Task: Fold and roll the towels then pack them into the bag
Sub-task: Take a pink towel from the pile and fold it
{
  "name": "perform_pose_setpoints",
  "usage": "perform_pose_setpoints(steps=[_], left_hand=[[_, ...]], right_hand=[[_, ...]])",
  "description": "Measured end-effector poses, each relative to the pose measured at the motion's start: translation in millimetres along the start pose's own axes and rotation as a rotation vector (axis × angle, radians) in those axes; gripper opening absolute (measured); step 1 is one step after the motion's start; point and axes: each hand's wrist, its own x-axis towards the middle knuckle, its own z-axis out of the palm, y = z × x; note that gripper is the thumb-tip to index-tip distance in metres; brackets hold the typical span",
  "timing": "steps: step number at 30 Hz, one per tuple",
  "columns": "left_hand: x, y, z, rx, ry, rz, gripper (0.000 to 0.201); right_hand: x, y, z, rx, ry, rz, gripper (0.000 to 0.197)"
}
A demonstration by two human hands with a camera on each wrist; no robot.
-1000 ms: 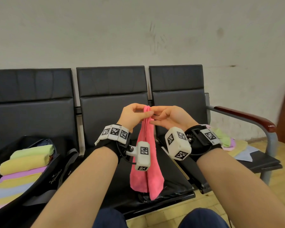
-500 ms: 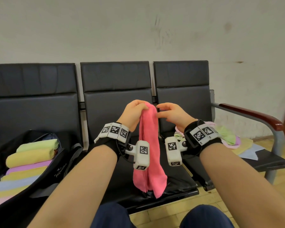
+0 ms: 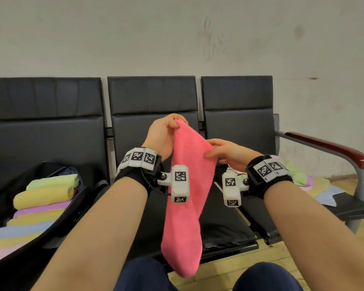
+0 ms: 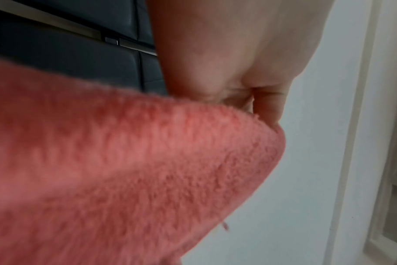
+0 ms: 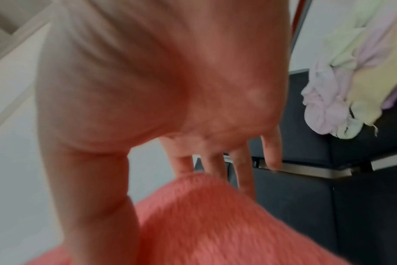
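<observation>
Since the earlier frame, both hands have drawn apart along the top edge of the pink towel point(image 3: 187, 185), which now spreads wider instead of hanging as a narrow strip. Its upper left corner is pinched in the left hand point(image 3: 162, 137), thumb and fingers point(image 4: 267, 105) curled on the cloth. To the right and slightly lower, the right hand point(image 3: 229, 153) lies against the towel's right edge; its thumb rests on the cloth and its fingers point(image 5: 243, 172) reach almost straight behind it, so it does not look clenched. The towel hangs in the air in front of the middle seat point(image 3: 223, 227) of a row of 3 black seats. To fold well, the next move probably calls for even tension and matched corners. Rolled towels point(image 3: 42, 196) already fill the open black bag point(image 3: 80, 208) at the left; loose towels point(image 3: 296, 175) wait on the right seat.
</observation>
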Motion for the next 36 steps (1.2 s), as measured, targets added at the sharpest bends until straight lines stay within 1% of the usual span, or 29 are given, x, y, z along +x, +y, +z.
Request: perform_pose_setpoints(steps=[1, 2, 3, 6, 8, 9, 12, 14, 15, 17, 18, 20, 23, 29, 33, 36], left_hand=[[-1, 1, 0, -0.001, -0.004, -0.002, 0.024], [0, 1, 0, 0.003, -0.003, -0.001, 0.025], [1, 0, -1, 0.009, 0.006, 0.003, 0.027], [6, 0, -8, 0.007, 0.058, 0.031, 0.030], [11, 0, -14, -0.021, 0.132, 0.066, 0.031], [14, -1, -18, -0.033, 0.183, 0.083, 0.031], [22, -3, -28, -0.023, 0.340, 0.143, 0.029], [25, -3, -30, 0.019, 0.393, 0.194, 0.027], [27, -3, -30, 0.054, 0.406, 0.212, 0.025], [28, -2, -28, 0.187, 0.434, 0.243, 0.022], [28, -1, -28, 0.255, 0.439, 0.256, 0.022], [26, 2, -27, 0.365, 0.420, 0.270, 0.023], [20, 8, -24, 0.493, 0.400, 0.309, 0.026], [2, 27, -8, 0.657, 0.436, 0.337, 0.026], [-4, 40, 2, 0.674, 0.437, 0.363, 0.026], [0, 48, -2, 0.668, 0.413, 0.374, 0.026]], right_hand=[[-1, 1, 0, 0.040, -0.059, 0.007, 0.053], [-1, 1, 0, 0.067, -0.113, 0.005, 0.050], [-2, 1, 1, 0.088, -0.150, 0.001, 0.043], [-4, 2, 3, 0.140, -0.149, -0.003, 0.022], [-4, 4, 2, 0.142, -0.107, -0.024, 0.011], [-3, 5, 1, 0.153, -0.079, -0.042, 0.009], [-4, 4, -1, 0.209, 0.003, -0.085, 0.014], [-5, 0, 0, 0.257, 0.062, -0.133, 0.014], [-6, -2, 0, 0.290, 0.124, -0.171, 0.015], [-6, -9, -2, 0.378, 0.297, -0.262, 0.017], [-6, -13, -5, 0.419, 0.365, -0.299, 0.020], [-8, -22, -9, 0.466, 0.422, -0.344, 0.022], [-14, -32, -12, 0.447, 0.448, -0.360, 0.021], [-39, -45, -13, 0.394, 0.486, -0.377, 0.020], [-55, -61, -17, 0.367, 0.467, -0.383, 0.020], [-52, -71, -20, 0.365, 0.452, -0.393, 0.020]])
